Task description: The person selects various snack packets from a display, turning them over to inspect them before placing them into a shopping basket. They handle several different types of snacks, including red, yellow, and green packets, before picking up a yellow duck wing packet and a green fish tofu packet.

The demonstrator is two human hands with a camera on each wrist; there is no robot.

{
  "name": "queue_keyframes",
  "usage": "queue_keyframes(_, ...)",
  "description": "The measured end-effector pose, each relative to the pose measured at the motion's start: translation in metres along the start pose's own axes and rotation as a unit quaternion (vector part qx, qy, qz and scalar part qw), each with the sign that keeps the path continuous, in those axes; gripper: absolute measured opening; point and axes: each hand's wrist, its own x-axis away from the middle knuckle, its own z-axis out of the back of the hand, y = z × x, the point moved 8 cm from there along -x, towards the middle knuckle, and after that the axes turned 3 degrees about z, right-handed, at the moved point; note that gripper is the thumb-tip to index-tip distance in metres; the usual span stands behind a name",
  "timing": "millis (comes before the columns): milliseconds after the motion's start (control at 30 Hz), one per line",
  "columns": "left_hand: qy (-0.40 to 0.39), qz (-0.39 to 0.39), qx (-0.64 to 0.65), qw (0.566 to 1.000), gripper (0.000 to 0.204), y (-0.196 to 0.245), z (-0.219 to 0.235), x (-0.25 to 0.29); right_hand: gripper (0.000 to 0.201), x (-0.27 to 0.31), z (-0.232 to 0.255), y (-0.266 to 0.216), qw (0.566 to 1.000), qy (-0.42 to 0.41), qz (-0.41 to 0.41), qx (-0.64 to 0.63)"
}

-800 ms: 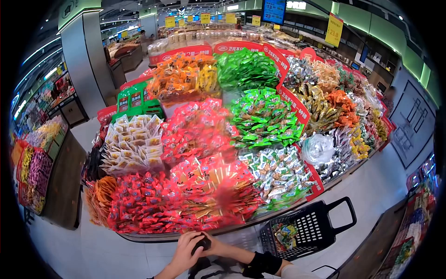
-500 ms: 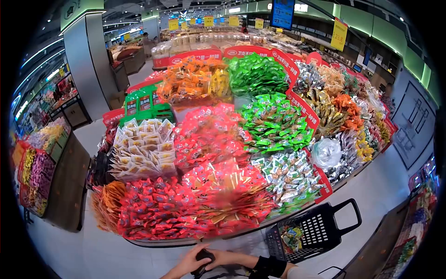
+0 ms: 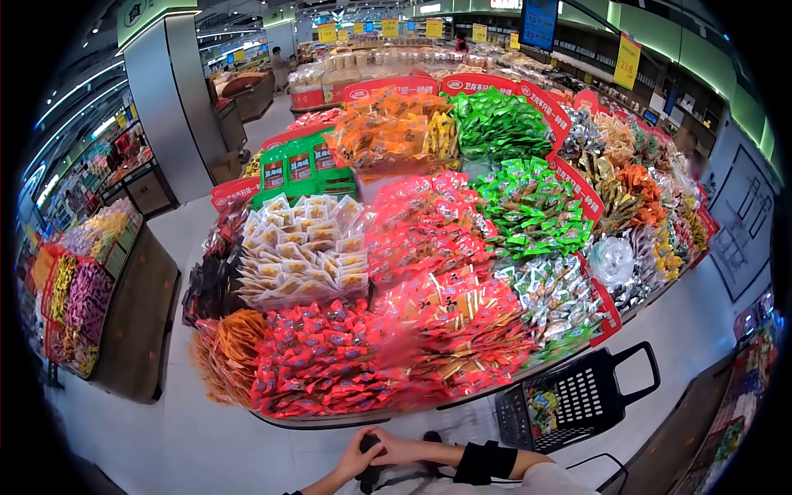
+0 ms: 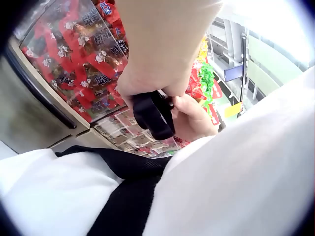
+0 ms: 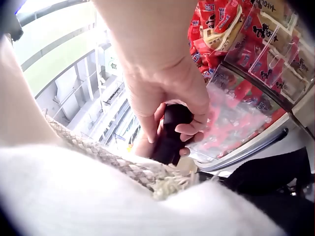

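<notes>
No lettering on signs [image 3: 627, 62] or packets [image 3: 322, 371] reads clearly.

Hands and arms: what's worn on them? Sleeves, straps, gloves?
Both hands are bare, no gloves. The right hand has a black wrist band behind it, then a white sleeve. The left hand shows a bare forearm; a dark edge sits at the frame bottom, too small to identify.

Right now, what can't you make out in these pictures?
- Small black object: both hands, left hand and right hand, wrap it; its kind is unclear in every view.
- Snacks in the black basket: too small in the head view.
- Red packets: print blurred in the left wrist view.
</notes>
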Motion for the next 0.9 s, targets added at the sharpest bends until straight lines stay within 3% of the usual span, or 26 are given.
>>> queue_keyframes(67, 0.007, 0.025, 0.026, 0.999, 0.052, -0.008, 0.012, 0.005, 0.072, -0.006, -0.008, 0.01, 0.999, -0.013, -0.02, 0.048)
queue_keyframes(167, -0.007, 0.009, -0.005, 1.0, 0.05, -0.017, 0.029, 0.014, 0.068, -0.019, -0.028, 0.035, 0.996, -0.088, -0.012, -0.031)
queue_keyframes(200, -0.003, 0.018, -0.002, 1.0, 0.048, -0.026, 0.035, 0.019, 0.064, -0.017, -0.024, 0.009, 0.993, -0.098, -0.06, -0.007)
queue_keyframes(300, -0.025, 0.133, 0.051, 0.99, 0.046, -0.076, 0.05, 0.035, 0.06, -0.018, -0.052, 0.028, 0.948, -0.145, -0.189, -0.21)
queue_keyframes(333, -0.021, 0.144, 0.061, 0.987, 0.044, -0.075, 0.054, 0.041, 0.052, -0.021, -0.066, 0.055, 0.932, -0.12, -0.203, -0.275)
queue_keyframes(433, -0.019, 0.173, 0.101, 0.98, 0.042, -0.103, 0.063, 0.057, 0.041, -0.033, -0.099, 0.089, 0.919, -0.188, -0.25, -0.239)
queue_keyframes(500, -0.005, 0.225, 0.126, 0.966, 0.04, -0.14, 0.071, 0.068, 0.043, -0.045, -0.116, 0.099, 0.934, -0.232, -0.245, -0.116)
queue_keyframes(567, 0.035, 0.234, 0.111, 0.965, 0.037, -0.168, 0.086, 0.077, 0.048, -0.063, -0.127, 0.106, 0.959, -0.245, -0.114, 0.088)
queue_keyframes(600, 0.033, 0.263, 0.181, 0.947, 0.033, -0.164, 0.089, 0.08, 0.053, -0.063, -0.136, 0.12, 0.933, -0.296, -0.143, 0.145)
queue_keyframes(633, 0.038, 0.26, 0.242, 0.934, 0.032, -0.166, 0.095, 0.081, 0.064, -0.059, -0.17, 0.195, 0.879, -0.392, -0.152, 0.223)
queue_keyframes(700, 0.042, 0.259, 0.294, 0.919, 0.031, -0.174, 0.11, 0.083, 0.063, -0.052, -0.18, 0.186, 0.843, -0.473, -0.215, 0.138)
queue_keyframes(800, 0.016, 0.259, 0.338, 0.905, 0.03, -0.178, 0.12, 0.088, 0.047, -0.042, -0.174, 0.143, 0.79, -0.491, -0.361, 0.072)
queue_keyframes(900, -0.002, 0.25, 0.38, 0.89, 0.029, -0.181, 0.121, 0.087, 0.068, -0.05, -0.178, 0.122, 0.798, -0.52, -0.281, 0.118)
